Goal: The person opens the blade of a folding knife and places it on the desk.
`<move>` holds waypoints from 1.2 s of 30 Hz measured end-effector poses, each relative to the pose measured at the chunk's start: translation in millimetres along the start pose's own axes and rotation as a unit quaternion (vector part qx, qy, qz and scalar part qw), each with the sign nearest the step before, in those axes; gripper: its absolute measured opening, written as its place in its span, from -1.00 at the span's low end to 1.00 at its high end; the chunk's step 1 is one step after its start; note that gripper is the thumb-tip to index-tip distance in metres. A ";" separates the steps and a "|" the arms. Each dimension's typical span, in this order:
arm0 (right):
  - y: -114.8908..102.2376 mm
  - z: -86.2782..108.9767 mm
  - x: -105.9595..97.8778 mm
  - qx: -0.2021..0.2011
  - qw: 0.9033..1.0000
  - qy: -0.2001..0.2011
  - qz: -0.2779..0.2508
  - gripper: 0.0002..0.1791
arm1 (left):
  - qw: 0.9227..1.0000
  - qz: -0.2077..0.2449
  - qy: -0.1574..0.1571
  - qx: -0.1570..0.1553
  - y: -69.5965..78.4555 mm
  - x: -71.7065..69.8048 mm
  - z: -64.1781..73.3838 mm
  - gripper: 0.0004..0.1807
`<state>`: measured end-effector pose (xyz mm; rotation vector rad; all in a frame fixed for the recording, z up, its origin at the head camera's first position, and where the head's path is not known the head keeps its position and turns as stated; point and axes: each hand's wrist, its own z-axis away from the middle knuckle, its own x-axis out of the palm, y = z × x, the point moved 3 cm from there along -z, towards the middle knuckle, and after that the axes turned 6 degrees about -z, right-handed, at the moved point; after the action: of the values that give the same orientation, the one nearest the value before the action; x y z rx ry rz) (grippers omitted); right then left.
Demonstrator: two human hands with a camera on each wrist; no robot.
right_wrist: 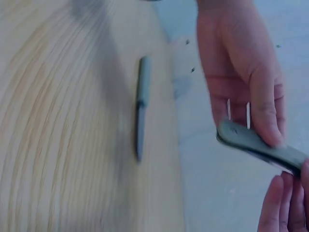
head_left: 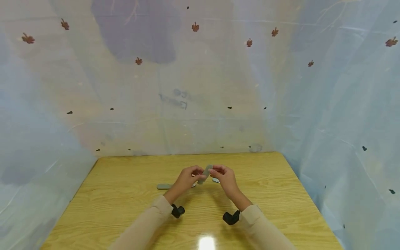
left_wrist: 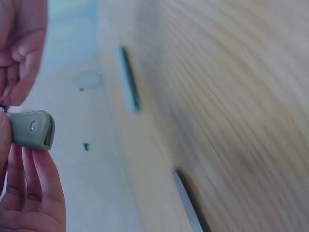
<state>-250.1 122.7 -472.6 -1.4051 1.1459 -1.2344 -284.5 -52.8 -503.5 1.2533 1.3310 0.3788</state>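
Note:
A grey-green folding tool is held above the table between both hands. Its rounded end shows a pivot rivet and a slot in the left wrist view. Two thin pale prongs stand beside it in the right wrist view; I cannot tell its exact kind. My left hand pinches one end with thumb and fingers. My right hand pinches the other end, its fingertips partly cut off in the right wrist view. Below lies a knife with a green handle, its middle hidden by the left hand in the head view.
To the right, partly behind my right hand, lies another green item on the wooden table. A printed curtain hangs around the back and sides. Black wrist mounts hang under both wrists.

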 end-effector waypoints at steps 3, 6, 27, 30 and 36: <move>-3.1 2.3 4.0 0.002 0.999 0.027 -0.038 -0.69 | 0.997 0.071 0.020 -0.018 15.4 -0.9 5.0 -0.76; -0.1 1.6 6.6 -0.001 0.996 0.049 -0.069 -0.67 | 0.990 0.131 0.038 -0.029 34.9 -1.7 10.9 -0.75; -17.1 11.1 20.2 0.000 0.991 0.086 -0.105 -0.69 | 0.948 0.285 0.089 -0.107 42.4 7.9 21.0 -0.69; -21.5 13.1 20.9 0.006 0.992 0.077 -0.102 -0.70 | 0.944 0.297 0.092 -0.110 33.7 11.3 20.2 -0.67; -19.2 10.5 15.4 0.011 0.994 0.052 -0.091 -0.74 | 0.938 0.308 0.104 -0.122 24.2 13.0 22.5 -0.61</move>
<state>-237.3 111.0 -452.3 -1.4692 1.0897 -1.4600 -251.1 -43.7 -495.4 1.4256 0.9924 1.1108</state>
